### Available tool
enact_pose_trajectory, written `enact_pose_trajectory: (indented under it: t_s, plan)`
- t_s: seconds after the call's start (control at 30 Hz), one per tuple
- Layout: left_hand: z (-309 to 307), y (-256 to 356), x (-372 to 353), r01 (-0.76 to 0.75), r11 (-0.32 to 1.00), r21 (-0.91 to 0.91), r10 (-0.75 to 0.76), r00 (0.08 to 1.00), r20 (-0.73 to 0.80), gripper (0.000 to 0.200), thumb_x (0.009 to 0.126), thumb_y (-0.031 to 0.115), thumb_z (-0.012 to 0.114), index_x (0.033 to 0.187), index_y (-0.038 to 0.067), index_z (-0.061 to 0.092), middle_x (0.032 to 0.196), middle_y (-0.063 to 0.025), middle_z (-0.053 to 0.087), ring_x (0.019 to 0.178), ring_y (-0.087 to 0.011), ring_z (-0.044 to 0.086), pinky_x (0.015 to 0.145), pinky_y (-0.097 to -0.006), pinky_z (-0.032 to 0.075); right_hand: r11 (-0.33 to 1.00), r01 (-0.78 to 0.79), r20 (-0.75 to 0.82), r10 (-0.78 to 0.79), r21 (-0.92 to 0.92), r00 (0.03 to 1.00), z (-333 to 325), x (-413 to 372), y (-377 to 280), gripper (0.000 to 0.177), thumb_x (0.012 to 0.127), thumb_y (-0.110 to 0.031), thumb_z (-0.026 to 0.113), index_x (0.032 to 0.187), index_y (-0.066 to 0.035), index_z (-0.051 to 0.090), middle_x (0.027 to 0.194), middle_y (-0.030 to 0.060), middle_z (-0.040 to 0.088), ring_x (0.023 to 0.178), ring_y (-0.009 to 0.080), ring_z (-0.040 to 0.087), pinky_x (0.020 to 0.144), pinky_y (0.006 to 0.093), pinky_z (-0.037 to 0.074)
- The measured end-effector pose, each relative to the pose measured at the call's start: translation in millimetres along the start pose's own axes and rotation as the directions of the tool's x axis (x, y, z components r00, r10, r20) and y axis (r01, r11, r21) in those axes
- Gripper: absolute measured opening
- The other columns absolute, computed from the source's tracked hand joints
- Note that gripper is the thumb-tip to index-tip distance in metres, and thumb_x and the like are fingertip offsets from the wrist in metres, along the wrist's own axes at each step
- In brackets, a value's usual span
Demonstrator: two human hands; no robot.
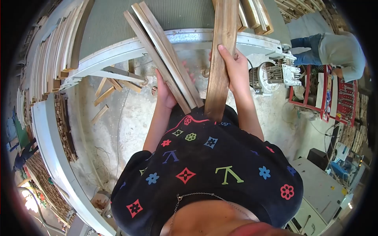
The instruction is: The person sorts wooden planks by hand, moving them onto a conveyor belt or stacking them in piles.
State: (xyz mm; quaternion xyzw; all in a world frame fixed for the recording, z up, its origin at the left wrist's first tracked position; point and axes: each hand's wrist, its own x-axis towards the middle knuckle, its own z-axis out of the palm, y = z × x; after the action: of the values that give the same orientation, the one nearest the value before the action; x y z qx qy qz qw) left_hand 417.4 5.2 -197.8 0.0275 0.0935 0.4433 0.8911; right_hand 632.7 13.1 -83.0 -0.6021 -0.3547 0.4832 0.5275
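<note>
My left hand (168, 91) is closed around several narrow wooden strips (165, 55), which tilt up and to the left, their near ends close to my shirt. One strip shows a pale face between browner ones. In my right hand (235, 69) is a wider brown wooden plank (219, 70), held nearly upright with the thumb lying on its face. The plank's near end reaches my shirt, and its far end runs out of the top of the view. Strips and plank are apart at the top and come close together near my body.
A ribbed conveyor belt (114, 31) in a white metal frame (189, 36) lies ahead, with stacked strips (59, 51) on its left and more (256, 15) on its right. A motor (271, 74) juts out at right. Wood offcuts (104, 96) lie on the floor. Another person (338, 51) bends near a red rack (315, 94).
</note>
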Motion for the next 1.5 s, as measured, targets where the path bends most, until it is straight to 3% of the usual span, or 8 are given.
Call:
enact_pose_trajectory:
  t_s: [0.13,0.27,0.4,0.47,0.67,0.8,0.97,1.5]
  plan:
    - [4.6,-1.2,-4.7,0.004,0.999,0.037,0.0,0.995,-0.103,0.1,0.087,0.083,0.022,0.146,0.005,0.037,0.108,-0.0123,0.058,0.093,-0.0294,0.062,0.093,-0.0482,0.051,0.906,0.386,-0.065,-0.401,-0.172,0.914,10.5,-2.7,-34.5,0.032,0.099,-0.025,0.061,0.114,0.003,0.062,0.1,0.0087,0.069,0.083,0.0075,0.06,0.07,0.0241,0.049]
    - [23.6,-4.2,-12.6,0.024,0.998,0.05,-0.008,0.954,-0.301,0.092,0.092,0.078,0.02,0.15,0.008,0.034,0.135,-0.0167,0.054,0.118,-0.0336,0.058,0.102,-0.0502,0.046,0.783,0.502,0.072,-0.562,0.367,0.824,60.1,0.5,-70.1,0.039,0.104,-0.038,0.048,0.119,-0.002,0.048,0.09,0.018,0.067,0.071,0.0251,0.069,0.062,0.0359,0.059]
    - [-3.7,-11.6,-11.4,0.03,0.996,0.082,-0.023,0.996,-0.092,0.08,0.099,0.066,0.021,0.149,0.004,0.035,0.143,-0.0157,0.049,0.133,-0.0314,0.047,0.11,-0.049,0.04,0.795,0.597,0.108,-0.606,0.106,0.788,183.8,-16.1,-70.4,0.059,0.104,-0.054,0.034,0.122,0.001,0.048,0.094,0.008,0.059,0.08,0.0182,0.057,0.073,0.0316,0.047]
    - [-7.3,-19.5,-6.4,0.016,1.0,-0.012,-0.017,0.994,-0.105,0.079,0.1,0.065,0.022,0.148,0.005,0.037,0.141,-0.016,0.05,0.132,-0.0319,0.048,0.11,-0.0494,0.04,0.915,0.253,0.409,-0.37,0.314,0.834,247.8,-34.2,-40.4,0.043,0.104,-0.043,0.046,0.105,0.0,0.053,0.087,0.0077,0.058,0.076,0.0187,0.055,0.069,0.0359,0.047]
    - [-44.7,-31.6,0.3,-0.082,0.991,-0.105,0.091,0.993,0.081,0.078,0.1,0.065,0.024,0.15,0.006,0.031,0.141,-0.0155,0.05,0.13,-0.033,0.049,0.11,-0.048,0.04,0.521,0.847,0.98,-0.2,0.109,-0.003,292.5,-49.9,14.1,0.03,0.091,-0.032,0.062,0.1,-0.004,0.062,0.085,0.0117,0.068,0.079,0.0332,0.066,0.069,0.0464,0.05]
    - [-29.0,-18.5,-7.0,-0.03,0.998,0.046,0.028,0.999,0.042,0.087,0.093,0.072,0.035,0.151,0.007,0.031,0.145,-0.0167,0.046,0.13,-0.033,0.048,0.107,-0.0478,0.042,0.354,0.935,0.722,-0.644,-0.015,0.255,194.9,-29.9,0.1,0.039,0.085,-0.031,0.072,0.116,-0.008,0.064,0.107,0.0122,0.066,0.105,0.0343,0.059,0.094,0.0432,0.045]
    - [1.8,-7.8,-25.8,0.048,0.971,0.232,0.006,0.974,-0.225,0.082,0.094,0.072,0.028,0.153,0.015,0.03,0.144,-0.0087,0.049,0.128,-0.0227,0.052,0.104,-0.043,0.045,0.481,0.62,0.424,-0.46,-0.619,0.78,124.7,-3.5,29.9,0.091,0.076,-0.035,0.077,0.142,0.009,0.032,0.131,0.0313,0.044,0.121,0.0467,0.043,0.1,0.0497,0.039]
    - [-12.6,110.5,-109.9,-0.182,0.971,0.155,0.218,0.942,-0.256,0.095,0.095,0.073,0.015,0.15,-0.002,0.031,0.15,-0.0239,0.039,0.139,-0.0355,0.04,0.116,-0.045,0.031,0.716,0.445,0.396,-0.252,-0.537,0.883,479.7,269.5,-1.2,0.073,0.075,-0.051,0.077,0.105,0.013,0.061,0.098,0.0265,0.067,0.088,0.0364,0.068,0.077,0.041,0.054]
